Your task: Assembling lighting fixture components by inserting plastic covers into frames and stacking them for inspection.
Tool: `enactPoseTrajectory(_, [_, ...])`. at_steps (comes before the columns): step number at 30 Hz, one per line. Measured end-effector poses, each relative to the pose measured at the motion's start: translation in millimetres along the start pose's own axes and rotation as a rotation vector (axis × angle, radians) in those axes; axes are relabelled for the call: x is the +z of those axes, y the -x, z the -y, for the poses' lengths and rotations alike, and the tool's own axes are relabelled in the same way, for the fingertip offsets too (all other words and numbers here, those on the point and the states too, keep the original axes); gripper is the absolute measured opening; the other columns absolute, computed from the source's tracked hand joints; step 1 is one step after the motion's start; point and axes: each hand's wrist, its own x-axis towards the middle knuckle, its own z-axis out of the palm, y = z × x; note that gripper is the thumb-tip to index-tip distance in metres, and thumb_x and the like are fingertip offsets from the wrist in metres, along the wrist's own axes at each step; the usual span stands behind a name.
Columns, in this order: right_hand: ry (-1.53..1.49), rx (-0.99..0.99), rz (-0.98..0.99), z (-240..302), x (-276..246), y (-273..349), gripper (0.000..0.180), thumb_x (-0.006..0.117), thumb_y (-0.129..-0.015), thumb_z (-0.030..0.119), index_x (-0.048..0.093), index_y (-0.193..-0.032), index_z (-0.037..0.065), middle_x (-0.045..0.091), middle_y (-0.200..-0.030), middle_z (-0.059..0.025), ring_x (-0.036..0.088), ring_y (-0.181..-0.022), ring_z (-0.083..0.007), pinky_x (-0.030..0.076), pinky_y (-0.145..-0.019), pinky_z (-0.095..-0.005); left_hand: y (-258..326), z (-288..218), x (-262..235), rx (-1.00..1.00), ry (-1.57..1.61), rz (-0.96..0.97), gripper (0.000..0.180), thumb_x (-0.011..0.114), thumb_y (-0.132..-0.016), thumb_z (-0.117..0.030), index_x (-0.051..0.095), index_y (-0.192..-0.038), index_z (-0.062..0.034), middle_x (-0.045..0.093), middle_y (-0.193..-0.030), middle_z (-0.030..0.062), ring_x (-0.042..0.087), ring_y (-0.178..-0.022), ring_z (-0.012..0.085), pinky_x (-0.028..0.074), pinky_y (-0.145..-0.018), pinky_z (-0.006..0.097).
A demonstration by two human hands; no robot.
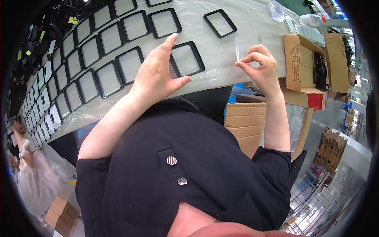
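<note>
My left hand [154,69] is stretched out with its thumb spread, over the left side of a black rectangular frame [198,57] on the table. It holds nothing that I can see, and whether it touches the frame I cannot tell. My right hand [260,65] pinches a thin, clear plastic piece [239,49] between thumb and fingertips, raised at the table's near edge. The piece stands roughly upright, and its exact kind is unclear. Beyond both hands, another black frame [210,25] lies tilted on the table.
Rows of similar black frames [118,77] cover the table's left part, with white pieces [51,118] farther left. An open cardboard box [293,65] stands at right, near stacked clear sheets [306,32] and a red-capped bottle [312,19]. A person in a white sleeve [43,173] is at left.
</note>
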Motion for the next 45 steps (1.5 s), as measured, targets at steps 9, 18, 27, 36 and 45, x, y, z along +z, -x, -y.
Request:
enactPoseTrajectory(9, [-0.127,0.119,0.073,-9,-7,-15,0.02,0.081,-0.072,0.014,0.064,-0.068,0.003,0.058,-0.082,-0.0008,0.051,-0.071,-0.0101,0.041,-0.061,-0.0246,0,3,-1,0.048,-0.025,-0.014,0.101,0.085,-0.065,-0.029,0.027,-0.144,-0.0037,0.054,-0.122,0.0201,0.052,-0.116,0.035,0.043,-0.099,0.042])
enactPoseTrajectory(18, [0.181,0.14,0.011,-44,11,2,0.072,0.082,-0.07,0.032,0.053,-0.132,0.008,0.054,-0.125,-0.0165,0.052,-0.118,-0.0304,0.044,-0.098,-0.0391,2,2,-4,0.05,0.001,-0.017,0.101,0.085,-0.064,-0.027,0.028,-0.144,-0.0039,0.056,-0.119,0.0182,0.053,-0.116,0.0335,0.043,-0.098,0.041])
enactPoseTrajectory(27, [-1.126,0.43,-0.075,7,4,-2,0.036,0.07,-0.083,0.003,0.06,-0.117,0.001,0.066,-0.097,-0.0073,0.062,-0.085,-0.0097,0.05,-0.078,-0.0224,1,0,-1,0.108,0.145,-0.01,0.103,0.085,-0.062,-0.02,0.025,-0.145,-0.006,0.057,-0.121,0.0161,0.057,-0.109,0.0341,0.048,-0.091,0.04])
enactPoseTrajectory(36, [-0.927,0.304,0.214,70,32,-13,0.054,0.076,-0.081,0.011,0.05,-0.128,0.002,0.059,-0.091,0.0007,0.058,-0.084,-0.0052,0.048,-0.073,-0.0189,6,-26,-32,0.31,0.28,0.008,0.118,0.09,-0.058,-0.011,0.014,-0.148,-0.004,0.049,-0.13,0.0209,0.052,-0.121,0.0309,0.04,-0.103,0.043])
enactPoseTrajectory(45, [-1.114,0.366,0.608,75,17,-27,0.063,0.07,-0.079,0.005,0.041,-0.135,0.002,0.059,-0.079,0.0006,0.055,-0.07,-0.0044,0.046,-0.065,-0.0173,6,-55,-59,0.357,0.145,0.158,0.125,0.09,-0.06,-0.022,0.004,-0.149,-0.003,0.051,-0.128,0.0236,0.053,-0.119,0.0321,0.041,-0.101,0.042])
